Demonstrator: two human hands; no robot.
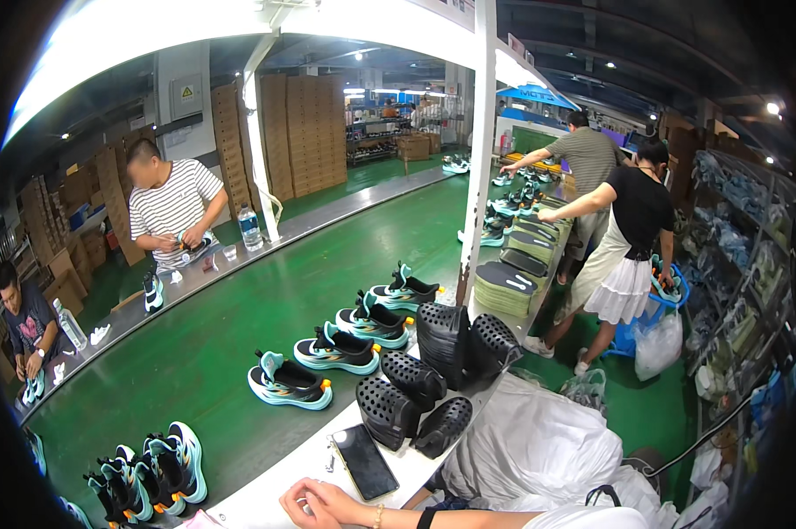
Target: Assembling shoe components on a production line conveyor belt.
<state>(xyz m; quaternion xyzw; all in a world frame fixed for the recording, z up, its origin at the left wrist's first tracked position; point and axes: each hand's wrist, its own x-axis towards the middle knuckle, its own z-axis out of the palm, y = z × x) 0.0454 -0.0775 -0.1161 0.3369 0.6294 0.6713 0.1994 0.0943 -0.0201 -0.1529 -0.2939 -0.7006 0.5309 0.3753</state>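
At the lower edge my right hand (332,507) rests over the white tabletop (266,494), its fingers curled in. A beaded bracelet (378,516) circles its wrist. My left hand seems to lie folded against it, but the overlap and the frame edge hide which fingers are whose. No tool or shoe shows in the hands. Just beyond them lies a dark-screened phone (365,462). Several black perforated clogs (389,411) stand behind the phone. Four or fewer cannot be split cleanly among the black-and-turquoise sneakers (290,383) lined along the green belt (222,326).
More sneakers (147,476) are grouped at the belt's near left. Across it, a person in stripes (178,207) handles a shoe, and another person (29,326) sits farther left. To the right are stacked insoles (504,291), two standing workers, a white post (479,167) and white sheeting (530,441).
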